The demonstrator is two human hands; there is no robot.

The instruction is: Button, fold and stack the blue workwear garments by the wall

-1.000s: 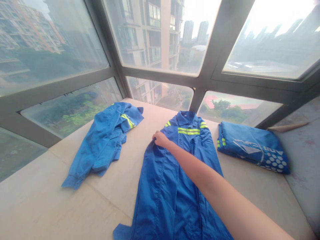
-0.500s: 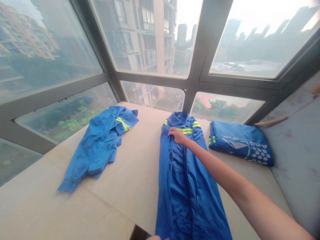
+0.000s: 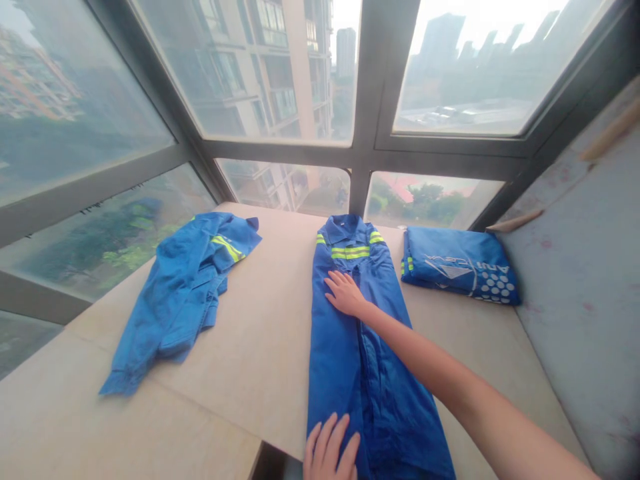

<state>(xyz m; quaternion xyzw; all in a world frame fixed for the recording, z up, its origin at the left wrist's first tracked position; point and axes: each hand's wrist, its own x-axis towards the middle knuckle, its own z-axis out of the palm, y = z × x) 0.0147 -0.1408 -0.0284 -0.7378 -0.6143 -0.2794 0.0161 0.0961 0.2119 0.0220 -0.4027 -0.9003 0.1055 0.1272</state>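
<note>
Blue coveralls [image 3: 395,373] with yellow-green reflective stripes lie lengthwise on the light ledge, collar toward the window. Their sides are folded in toward the middle. My right hand [image 3: 345,293] rests flat on the chest just below the stripe, fingers stretched out. Near the bottom edge of the view, my left hand [image 3: 331,450] lies on the lower left part of the cloth with its fingers spread. Neither hand grips the fabric. The lower end of the garment runs out of view.
On the left of the ledge [image 3: 260,320] lies a loosely crumpled blue jacket [image 3: 175,293] with a reflective stripe. A folded blue garment [image 3: 457,263] with white print sits at the right, by the wall [image 3: 585,280]. Framed windows [image 3: 280,150] enclose the back and left.
My right hand has let go of the pinched cloth edge and flattened, slightly nearer to me. The left flap now lies smooth. My left hand has come further into view. The view has shifted right.
</note>
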